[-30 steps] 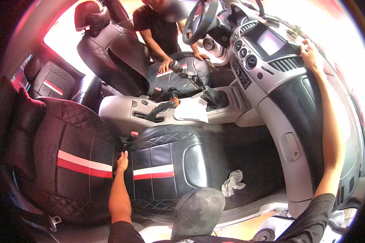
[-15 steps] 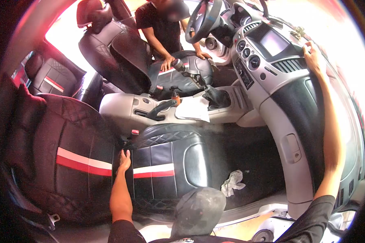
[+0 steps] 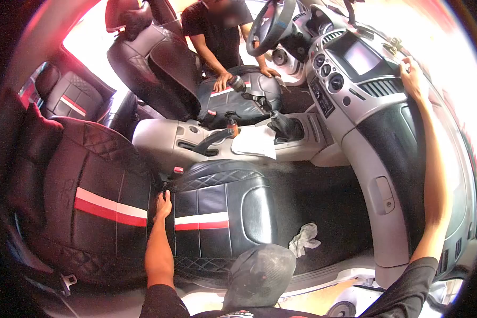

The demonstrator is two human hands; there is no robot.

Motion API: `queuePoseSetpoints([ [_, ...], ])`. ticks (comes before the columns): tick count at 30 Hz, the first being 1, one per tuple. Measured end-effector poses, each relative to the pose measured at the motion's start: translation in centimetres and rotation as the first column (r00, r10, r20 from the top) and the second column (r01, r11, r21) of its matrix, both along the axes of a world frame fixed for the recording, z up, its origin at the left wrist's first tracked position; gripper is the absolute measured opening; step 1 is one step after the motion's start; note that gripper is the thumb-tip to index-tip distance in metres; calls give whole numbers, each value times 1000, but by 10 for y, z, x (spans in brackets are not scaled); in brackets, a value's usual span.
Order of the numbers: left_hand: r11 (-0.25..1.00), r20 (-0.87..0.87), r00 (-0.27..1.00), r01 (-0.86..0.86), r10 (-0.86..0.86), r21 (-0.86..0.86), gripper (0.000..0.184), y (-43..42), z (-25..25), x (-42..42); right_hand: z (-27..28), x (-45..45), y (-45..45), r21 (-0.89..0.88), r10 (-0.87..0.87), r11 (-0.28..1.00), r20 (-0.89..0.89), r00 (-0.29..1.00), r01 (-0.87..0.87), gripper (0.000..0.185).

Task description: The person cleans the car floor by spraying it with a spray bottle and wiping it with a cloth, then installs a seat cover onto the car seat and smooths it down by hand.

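Note:
My left hand point(image 3: 164, 204) is at the crease between the backrest and the cushion of the near black seat point(image 3: 206, 199). Its thumb stands apart, some fingertips are hidden, and nothing shows in it. Far to the right, my right hand point(image 3: 412, 77) rests on top of the dashboard point(image 3: 379, 119), beside the screen point(image 3: 361, 57). Those fingers are curled; what they hold, if anything, is too small to make out. A small gold-coloured object point(image 3: 394, 45) lies on the dash just beyond that hand.
Across the console point(image 3: 159, 139), another person point(image 3: 217, 40) leans with both hands on the far seat point(image 3: 249, 95). A white sheet point(image 3: 254, 142) and an orange bottle point(image 3: 232, 126) sit by the gear lever point(image 3: 285, 126). A crumpled cloth point(image 3: 304, 239) lies on the floor.
The view has shifted slightly, so the far seat, wheel and dash appear further right. My left hand's thumb and fingers have changed position a little at the crease. My right hand stays on the dash.

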State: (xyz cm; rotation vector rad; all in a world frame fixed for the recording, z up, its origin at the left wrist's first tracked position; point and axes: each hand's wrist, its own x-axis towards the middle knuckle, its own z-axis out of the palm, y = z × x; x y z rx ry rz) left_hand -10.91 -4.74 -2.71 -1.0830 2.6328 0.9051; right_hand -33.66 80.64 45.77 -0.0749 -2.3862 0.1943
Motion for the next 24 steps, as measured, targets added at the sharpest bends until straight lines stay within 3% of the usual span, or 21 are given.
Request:
queuePoseSetpoints([
  [2, 998, 35, 999, 1, -4, 68, 82, -18, -10, -6, -1, -2, 2, 18, 6, 1000, -15, 1000, -6, 34],
  [8, 997, 125, 991, -46, 37, 65, 83, 3, 24, -2, -1, 1, -2, 3, 0, 1000, -31, 1000, 0, 33],
  [11, 995, 89, 993, -78, 72, 64, 83, 13, 22, 2, -1, 2, -4, -9, -8, 1000, -21, 1000, 8, 33],
  [15, 998, -91, 994, -59, 58, -8, 86, -4, -26, -4, -4, -7, 10, 53, 9, 999, -36, 999, -7, 33],
  [24, 987, 116, 982, -145, 152, -65, 90, 56, 60, -5, -3, -4, 2, 14, -40, 999, -17, 999, 40, 34],
])
